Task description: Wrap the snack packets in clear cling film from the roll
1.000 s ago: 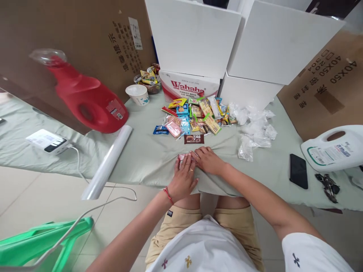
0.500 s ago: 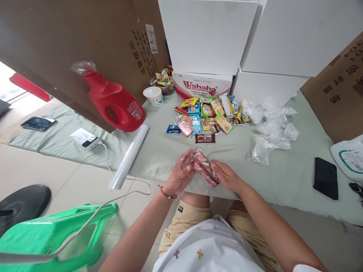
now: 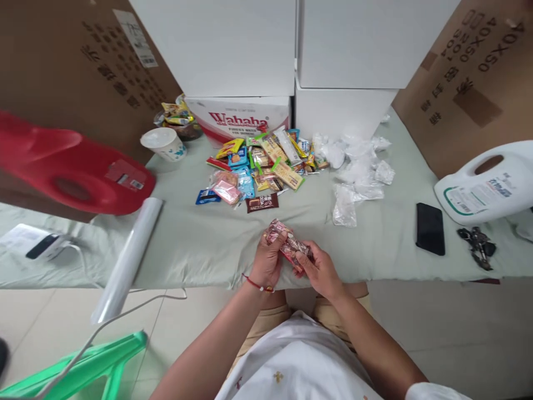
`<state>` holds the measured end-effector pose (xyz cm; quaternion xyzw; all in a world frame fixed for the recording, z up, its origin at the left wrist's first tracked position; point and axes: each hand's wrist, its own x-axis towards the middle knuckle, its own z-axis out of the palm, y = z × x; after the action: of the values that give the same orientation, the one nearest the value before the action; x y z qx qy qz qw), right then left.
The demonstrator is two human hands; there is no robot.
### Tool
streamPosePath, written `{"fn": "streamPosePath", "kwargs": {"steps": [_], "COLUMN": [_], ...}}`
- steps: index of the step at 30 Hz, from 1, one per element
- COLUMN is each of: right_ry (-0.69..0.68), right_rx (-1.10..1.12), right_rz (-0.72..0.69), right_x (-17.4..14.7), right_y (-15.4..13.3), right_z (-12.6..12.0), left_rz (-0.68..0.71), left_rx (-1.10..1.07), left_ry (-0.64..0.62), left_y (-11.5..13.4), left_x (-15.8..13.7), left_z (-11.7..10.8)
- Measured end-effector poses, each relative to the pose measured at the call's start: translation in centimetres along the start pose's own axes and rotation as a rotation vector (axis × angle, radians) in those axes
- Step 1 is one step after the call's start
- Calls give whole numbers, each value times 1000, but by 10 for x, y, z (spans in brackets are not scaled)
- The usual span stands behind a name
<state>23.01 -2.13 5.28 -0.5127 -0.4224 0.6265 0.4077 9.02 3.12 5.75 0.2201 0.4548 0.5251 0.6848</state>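
Between my two hands is a red-and-brown wrapped snack bundle (image 3: 288,242) in shiny film, held over the table's front edge. My left hand (image 3: 268,260) grips its upper left end, thumb on top. My right hand (image 3: 320,268) has its thumb and fingers closed on the lower right end. Just beyond lies a dark brown cocoa snack packet (image 3: 262,203). Behind that spreads a pile of small wrapped snacks (image 3: 260,164), with a pink packet (image 3: 227,190) at its near left.
Crumpled clear plastic bags (image 3: 356,172) lie right of the snacks. Farther right are a black phone (image 3: 430,229), keys (image 3: 478,247) and a white jug (image 3: 487,183). At left are a plastic film roll (image 3: 129,258), red jug (image 3: 83,166) and paper cup (image 3: 164,145). White boxes (image 3: 237,50) stand behind.
My view has swung to the right, so the things on the table sit farther left. The bundle has turned in my hands, and my left thumb now presses on its top.
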Motion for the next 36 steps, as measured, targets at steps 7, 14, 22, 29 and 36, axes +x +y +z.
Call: {"fn": "streamPosePath", "kwargs": {"steps": [7,14,22,29,36], "right_ry": [129,967,1109,603,-68], "right_rx": [-268,-78,-12,-803,-1585], "right_rz": [-71,-76,-13,-522,-587], "right_x": [-39,-51,127,129,89], "right_y": [-14,-38,-147,-138,-32], "right_z": [-65,-240,-355,-274,-196], "left_rz": [83,759,682,736,789], "left_rx": [453,1479,1872,1885,1906], "left_ry": [-161,160,162,183,207], "left_y": [-13,33,42,40,38], "left_x": [-12,26,39,39,41], "left_z": [15,-77,-107,-111,-114]}}
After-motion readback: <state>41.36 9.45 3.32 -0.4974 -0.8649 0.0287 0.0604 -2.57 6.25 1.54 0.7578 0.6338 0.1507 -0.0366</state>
